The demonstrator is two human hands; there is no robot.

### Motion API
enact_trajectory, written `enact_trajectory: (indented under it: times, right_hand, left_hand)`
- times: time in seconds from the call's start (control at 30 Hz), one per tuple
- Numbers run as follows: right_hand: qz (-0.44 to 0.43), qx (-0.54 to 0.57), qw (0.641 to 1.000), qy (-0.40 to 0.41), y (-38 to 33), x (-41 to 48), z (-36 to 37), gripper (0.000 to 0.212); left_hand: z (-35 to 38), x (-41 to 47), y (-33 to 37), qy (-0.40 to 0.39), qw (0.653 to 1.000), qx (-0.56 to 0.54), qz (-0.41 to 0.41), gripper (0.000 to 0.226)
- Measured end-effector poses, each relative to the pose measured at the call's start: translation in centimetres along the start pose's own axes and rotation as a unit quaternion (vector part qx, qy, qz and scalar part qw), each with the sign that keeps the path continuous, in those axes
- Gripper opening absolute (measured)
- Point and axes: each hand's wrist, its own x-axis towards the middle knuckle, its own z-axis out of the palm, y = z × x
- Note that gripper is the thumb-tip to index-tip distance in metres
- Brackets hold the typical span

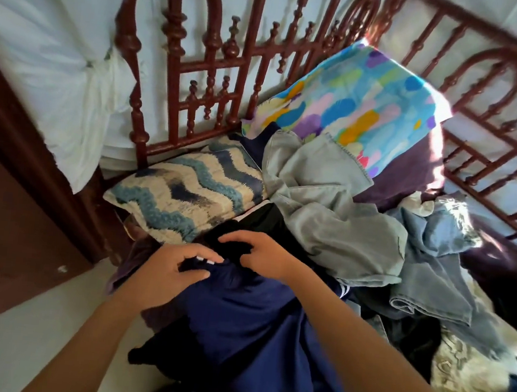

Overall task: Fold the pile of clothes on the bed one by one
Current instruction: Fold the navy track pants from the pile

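A navy blue garment (246, 332) with white stripes lies at the near edge of the bed, hanging toward me. My left hand (169, 269) pinches its top edge between thumb and fingers. My right hand (260, 253) has its fingers curled into the dark fabric just to the right, at the same top edge. Behind and to the right is the pile: a grey-green garment (323, 202), blue denim pieces (433, 278) and dark clothes (405, 332).
A wave-patterned pillow (184, 188) lies left of the pile, and a colourful pillow (356, 104) leans on the dark red headboard (201, 62). A railing (496, 141) runs along the right. Pale floor (29, 331) and a brown door (9, 217) are at left.
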Motion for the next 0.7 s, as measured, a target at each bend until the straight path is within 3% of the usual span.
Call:
enact_trajectory:
  times: [0.13, 0.2, 0.3, 0.4, 0.47, 0.57, 0.7]
  right_hand:
    - [0.02, 0.029, 0.991, -0.128, -2.5, -1.0, -0.9, 0.06]
    - [0.019, 0.013, 0.99, -0.14, -3.3, -1.8, -2.4, 0.049]
    - [-0.002, -0.149, 0.985, -0.093, -4.7, -2.8, -5.4, 0.031]
    - [-0.046, -0.235, 0.971, 0.017, -6.9, -4.0, -8.5, 0.015]
    - [-0.098, -0.261, 0.947, 0.159, -8.8, -5.3, -10.9, 0.006]
    - [-0.144, -0.344, 0.863, 0.34, -12.4, -7.5, -14.7, 0.019]
    - [-0.179, -0.393, 0.755, 0.493, -18.2, -11.4, -19.1, 0.027]
  left_hand:
    - [-2.6, 1.0, 3.2, -0.019, 0.999, 0.029, 0.038, 0.048]
    - [-3.3, 1.3, 4.5, -0.014, 0.997, 0.045, 0.056, 0.049]
    - [-4.1, 1.6, 6.5, -0.006, 0.996, 0.037, 0.075, 0.046]
    - [-5.4, 2.7, 9.2, 0.054, 0.993, -0.018, 0.104, 0.044]
    - [-6.4, 3.9, 11.7, 0.108, 0.985, -0.061, 0.123, 0.042]
    - [-7.8, 6.1, 16.7, 0.174, 0.965, -0.086, 0.179, 0.041]
    - [-10.1, 8.1, 24.7, 0.221, 0.93, -0.104, 0.275, 0.04]
